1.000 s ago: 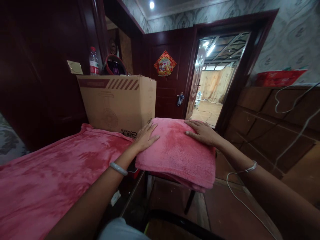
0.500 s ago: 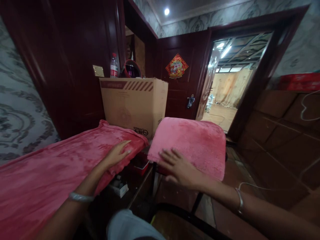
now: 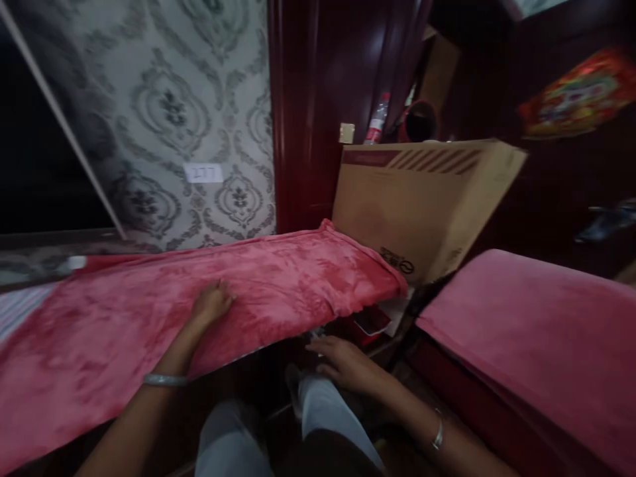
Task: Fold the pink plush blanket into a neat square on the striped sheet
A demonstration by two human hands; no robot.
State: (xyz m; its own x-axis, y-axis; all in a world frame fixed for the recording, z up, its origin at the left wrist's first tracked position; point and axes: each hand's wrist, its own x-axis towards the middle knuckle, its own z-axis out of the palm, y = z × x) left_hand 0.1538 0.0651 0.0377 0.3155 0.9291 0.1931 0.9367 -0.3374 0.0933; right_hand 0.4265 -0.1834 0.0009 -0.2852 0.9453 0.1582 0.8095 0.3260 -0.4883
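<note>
A pink plush cloth [image 3: 278,278] covers the long table on my left and in front of me, its edge hanging slightly over the front. My left hand [image 3: 212,302] rests on this cloth with its fingers curled in; whether they pinch any fabric is hidden. Just off the cloth's front edge, above my knee, my right hand [image 3: 350,366] hangs with fingers stretched out and nothing in them. A second pink plush piece [image 3: 541,338] lies flat over a chair seat at my right, apart from both hands.
A large cardboard box [image 3: 397,199] stands behind the table's right end, with a plastic bottle [image 3: 377,120] and a dark round-topped item [image 3: 420,122] on top. Under the table is a red container [image 3: 368,324]. A dark screen [image 3: 44,146] stands at the left.
My view has turned left, bringing the patterned wall and more of the table into sight. My right hand has left the chair's pink piece; my left hand has curled and sits farther back along the cloth.
</note>
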